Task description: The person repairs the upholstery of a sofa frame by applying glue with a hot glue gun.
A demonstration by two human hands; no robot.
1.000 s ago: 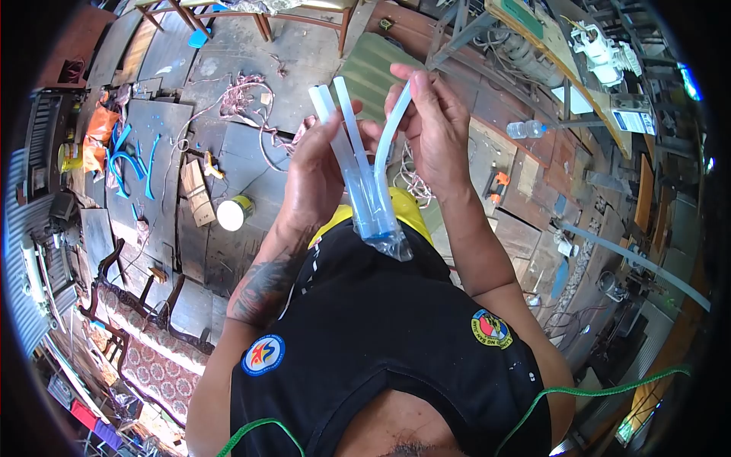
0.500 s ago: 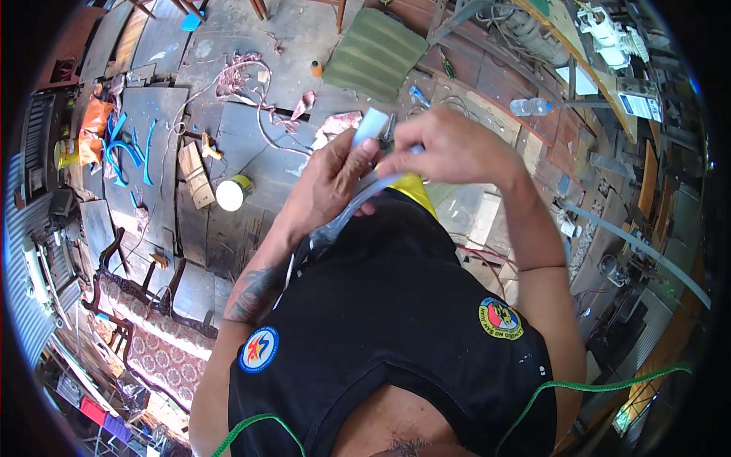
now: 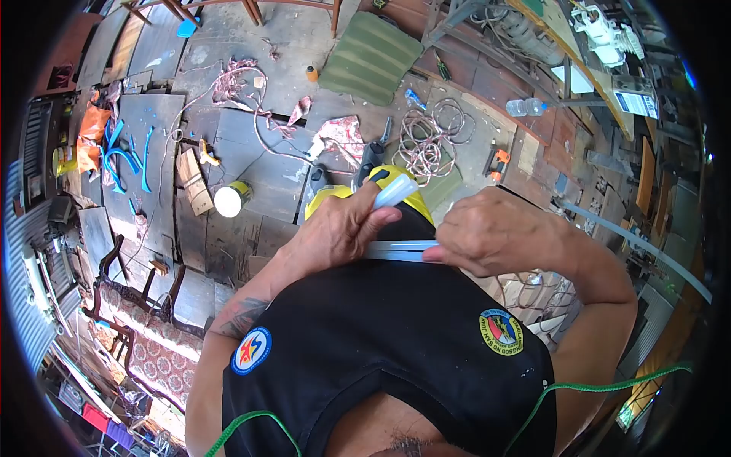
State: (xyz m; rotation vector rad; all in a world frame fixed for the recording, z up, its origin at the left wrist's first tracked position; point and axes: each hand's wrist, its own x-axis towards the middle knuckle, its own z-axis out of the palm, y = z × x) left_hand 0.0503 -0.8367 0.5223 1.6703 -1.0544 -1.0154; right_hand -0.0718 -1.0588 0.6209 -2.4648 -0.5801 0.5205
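Note:
My left hand (image 3: 339, 228) is closed around a translucent whitish strip (image 3: 396, 192), whose broad end sticks up past my thumb. Narrower lengths of translucent strip (image 3: 400, 250) run sideways from beneath that hand to my right hand (image 3: 491, 232). The fingers of my right hand are curled and pinch the ends of those lengths. Both hands are in front of my black shirt (image 3: 381, 320), a short gap apart. Whether the broad end and the narrow lengths are one piece is hidden by my left hand.
Coiled cable (image 3: 434, 141), an orange-and-black tool (image 3: 499, 164), a green striped mat (image 3: 371, 57) and a water bottle (image 3: 526, 107) lie on the floor ahead. At the left are a yellow tin (image 3: 231, 198), blue strips (image 3: 126, 156) and a patterned seat (image 3: 156, 354).
My hands have come down closer to my body and moved apart. The strip now stretches between them, and the coiled cable and orange tool have come into view.

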